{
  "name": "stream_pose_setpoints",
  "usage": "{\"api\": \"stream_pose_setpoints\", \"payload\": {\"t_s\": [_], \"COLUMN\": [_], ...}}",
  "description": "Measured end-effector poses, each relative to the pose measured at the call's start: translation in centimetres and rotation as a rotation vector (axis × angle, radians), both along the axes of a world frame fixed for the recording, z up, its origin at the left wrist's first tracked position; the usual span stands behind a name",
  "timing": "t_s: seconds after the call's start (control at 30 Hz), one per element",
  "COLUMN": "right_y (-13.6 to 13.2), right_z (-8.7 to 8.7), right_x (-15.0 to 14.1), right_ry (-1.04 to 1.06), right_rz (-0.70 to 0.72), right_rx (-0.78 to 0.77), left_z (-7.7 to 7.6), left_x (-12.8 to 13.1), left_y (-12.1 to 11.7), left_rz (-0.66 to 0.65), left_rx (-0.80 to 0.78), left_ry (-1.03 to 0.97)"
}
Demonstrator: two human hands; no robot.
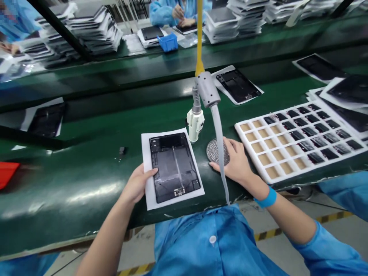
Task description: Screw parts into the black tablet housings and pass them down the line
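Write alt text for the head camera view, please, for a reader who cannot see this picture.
A person's left hand holds a dark tablet panel on a white sheet over a green conveyor belt. The right hand rests by a round mesh pad, near a white tray of small dark pieces.

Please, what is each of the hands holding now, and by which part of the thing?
The left hand grips a dark tablet panel on a white foam sheet by their left edge. The right hand holds nothing, lying open beside a round mesh disc.
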State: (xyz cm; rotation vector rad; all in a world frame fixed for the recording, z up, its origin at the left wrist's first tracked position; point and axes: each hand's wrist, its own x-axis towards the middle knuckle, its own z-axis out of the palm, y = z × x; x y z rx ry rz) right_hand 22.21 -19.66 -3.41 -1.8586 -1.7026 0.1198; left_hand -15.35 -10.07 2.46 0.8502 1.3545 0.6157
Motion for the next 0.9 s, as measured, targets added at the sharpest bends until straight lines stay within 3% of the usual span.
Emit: {"api": "stream_pose_setpoints", "payload": {"t_s": [0.17,0.3,0.7,0.9], "right_y": [-0.5,-1.7,-2.1,-2.0], "right_z": [-0.2,0.6,2.2,2.8], "right_x": [-0.9,-0.8,-1.6,-1.9], "right_ry": [-0.017,0.052,0.183,0.272], "right_rz": [0.047,0.111,0.158,0.166], "right_rx": [0.023,0.057,0.119,0.097], "left_z": [-1.6,-2.0,-1.4,-1.0], "left_x": [0.7,0.7,0.4,0.9], "left_y": [-0.3,-0.4,-0.3,-1.7], "left_rz": [-0.048,-0.058,-0.096,-0.099], "left_rx": [0.163,0.226,0.159,0.13], "left_ry": [0.081,0.142,-0.014,-0.048]}}
